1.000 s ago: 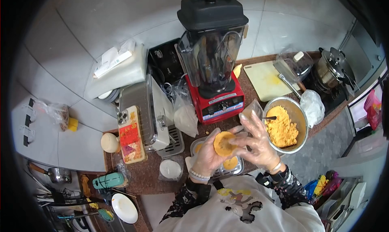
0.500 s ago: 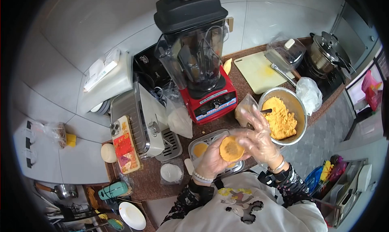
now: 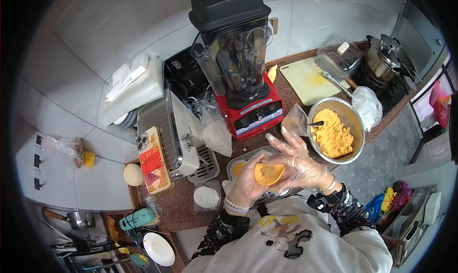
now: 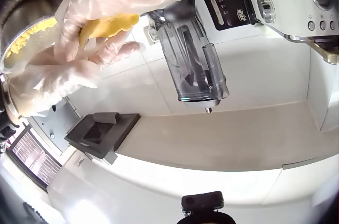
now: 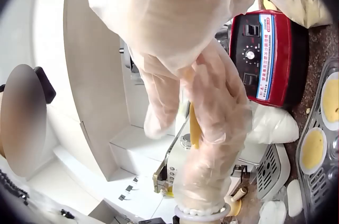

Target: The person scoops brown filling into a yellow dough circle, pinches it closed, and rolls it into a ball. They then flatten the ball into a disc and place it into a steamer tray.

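Observation:
A round of orange-yellow dough (image 3: 268,174), hollowed like a cup with brownish filling in its middle, sits in my left hand (image 3: 244,183). The fingers and thumb of that hand curl round it. My right hand (image 3: 305,167) pinches the right edge of the dough, its upper fingers spread away. Thin clear plastic gloves cover both hands. In the left wrist view the dough's bent rim (image 4: 114,25) shows between the hands; in the right wrist view the gloves hide most of it. Below the hands, a metal tray (image 5: 304,173) holds yellow dough rounds (image 5: 313,151) in white cups.
Right of the hands stands a steel bowl (image 3: 361,142) of orange mash (image 3: 334,134) with a dark-handled utensil. Behind are a red blender (image 3: 255,115) and a cutting board (image 3: 312,82). A coffee machine (image 3: 183,139) and a small white round (image 3: 206,196) are at left.
The right fingers have come closer onto the dough's edge. The dough, lying flatter and facing up half a second ago, is now tilted and curved upward at the rim.

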Tool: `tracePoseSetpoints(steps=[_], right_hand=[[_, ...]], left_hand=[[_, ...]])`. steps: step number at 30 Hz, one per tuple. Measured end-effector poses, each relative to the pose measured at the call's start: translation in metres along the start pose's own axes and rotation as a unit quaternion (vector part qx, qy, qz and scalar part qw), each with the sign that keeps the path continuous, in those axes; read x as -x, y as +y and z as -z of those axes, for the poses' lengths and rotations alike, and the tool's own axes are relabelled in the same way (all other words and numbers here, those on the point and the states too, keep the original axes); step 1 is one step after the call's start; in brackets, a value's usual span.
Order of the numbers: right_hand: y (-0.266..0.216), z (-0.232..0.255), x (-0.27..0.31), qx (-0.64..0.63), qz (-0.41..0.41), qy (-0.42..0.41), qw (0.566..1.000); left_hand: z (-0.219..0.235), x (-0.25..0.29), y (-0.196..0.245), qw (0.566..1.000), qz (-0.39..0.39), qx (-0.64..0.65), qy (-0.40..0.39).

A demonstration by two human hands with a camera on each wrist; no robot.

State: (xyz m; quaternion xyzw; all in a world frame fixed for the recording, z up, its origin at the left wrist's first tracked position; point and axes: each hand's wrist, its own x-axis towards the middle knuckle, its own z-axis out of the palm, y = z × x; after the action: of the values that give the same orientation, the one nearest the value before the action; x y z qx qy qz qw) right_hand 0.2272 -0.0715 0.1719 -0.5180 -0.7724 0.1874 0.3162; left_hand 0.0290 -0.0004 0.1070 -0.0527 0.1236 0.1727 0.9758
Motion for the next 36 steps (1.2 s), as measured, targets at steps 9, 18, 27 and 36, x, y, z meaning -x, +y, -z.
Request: tracePoseSetpoints(steps=[9, 18, 27, 36], right_hand=[[0.002, -0.013, 0.008, -0.033, -0.028, 0.06, 0.997], [-0.006, -0.009, 0.005, 0.006, -0.003, 0.099, 0.995], [-0.001, -0.027, 0.008, -0.002, 0.004, 0.08, 0.997], [-0.022, -0.028, -0.01, 0.063, 0.0, 0.09, 0.994]], left_hand=[[-0.016, 0.008, -0.013, 0.998, -0.008, -0.06, 0.001], [-0.012, 0.004, -0.009, 0.999, 0.024, -0.014, -0.025], [-0.007, 0.0, -0.004, 0.999, 0.03, -0.012, -0.02], [-0.02, -0.001, -0.007, 1.0, -0.014, -0.017, 0.009]])
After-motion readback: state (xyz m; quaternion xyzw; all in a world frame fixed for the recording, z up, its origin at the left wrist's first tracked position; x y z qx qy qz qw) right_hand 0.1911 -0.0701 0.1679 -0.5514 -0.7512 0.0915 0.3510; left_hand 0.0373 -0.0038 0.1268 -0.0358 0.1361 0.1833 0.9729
